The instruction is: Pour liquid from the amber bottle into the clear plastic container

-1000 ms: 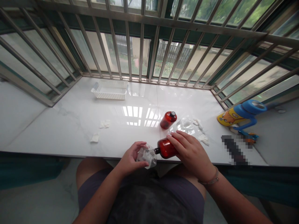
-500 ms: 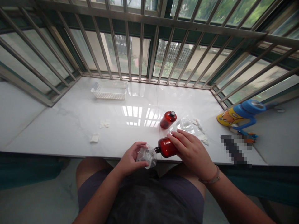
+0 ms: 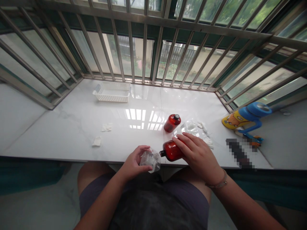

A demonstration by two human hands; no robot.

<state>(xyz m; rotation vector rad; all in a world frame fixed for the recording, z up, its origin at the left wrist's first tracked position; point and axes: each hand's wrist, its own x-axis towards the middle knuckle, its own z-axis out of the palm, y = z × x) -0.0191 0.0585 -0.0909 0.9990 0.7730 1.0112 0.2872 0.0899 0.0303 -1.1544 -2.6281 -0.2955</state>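
My left hand (image 3: 136, 163) is closed around a clear plastic container (image 3: 153, 161), held at the front edge of the counter. In my right hand (image 3: 198, 153) lies a red-brown bottle (image 3: 172, 150), tipped on its side with its uncapped black-threaded neck pointing left. The neck is right at the container's rim; whether liquid runs out is too small to tell. Behind it a second red-brown bottle (image 3: 172, 123) with a dark cap stands on the counter. Clear plastic packaging (image 3: 191, 127) lies just beyond my right fingers.
A white perforated basket (image 3: 111, 96) sits at the back left. Crumpled white tissue pieces (image 3: 97, 141) lie at left, others (image 3: 208, 140) right. A blue and yellow flask (image 3: 246, 115) stands at the right wall, near a blurred-out dark item (image 3: 240, 154). Metal bars (image 3: 144, 54) line the window.
Almost nothing differs. The bottle in my right hand has shifted very slightly, its neck drawn a touch right of the container; my left hand stays in place.
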